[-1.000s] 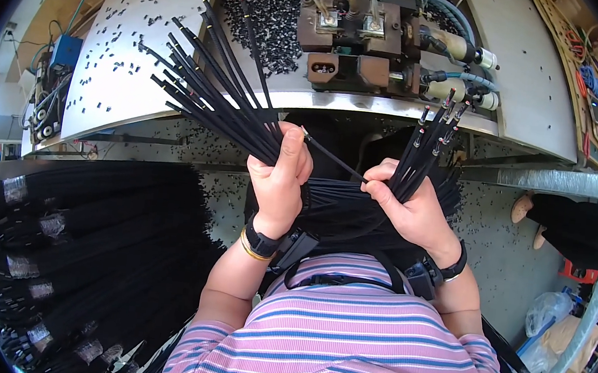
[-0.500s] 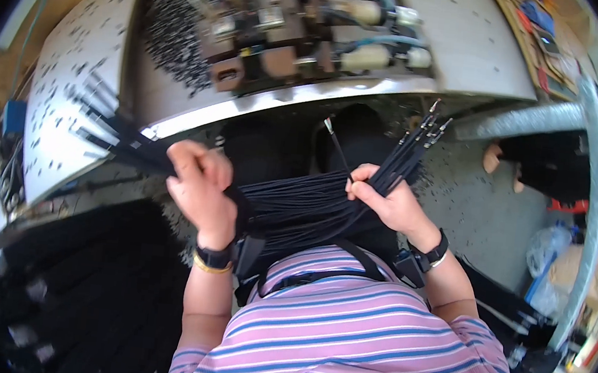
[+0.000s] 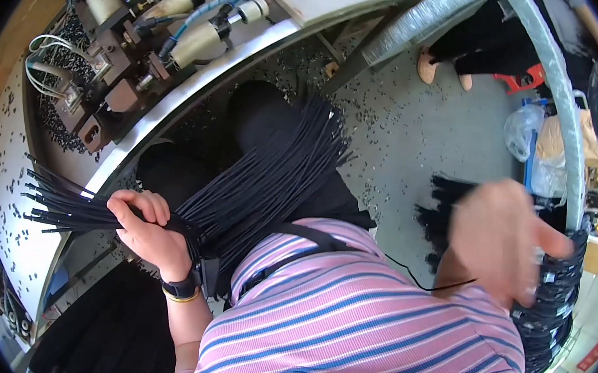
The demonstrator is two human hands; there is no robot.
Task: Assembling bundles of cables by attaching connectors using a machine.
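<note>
Left hand [image 3: 152,233] fingers gripping black cable bundle [image 3: 264,175] | right hand [image 3: 501,240] blurred, fingers spread, empty | bundle mid hidden by hand

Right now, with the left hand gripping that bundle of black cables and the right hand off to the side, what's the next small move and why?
Probably bring the right hand back onto the black cables. It is blurred, open and empty, while the left hand alone clamps the fanned bundle.

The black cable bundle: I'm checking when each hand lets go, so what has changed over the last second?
The right hand has let go of the black cable bundle and swung out to the person's right, open and blurred, near hanging black cables. The left hand still grips the bundle, its ends fanning left over the white machine table.
</note>
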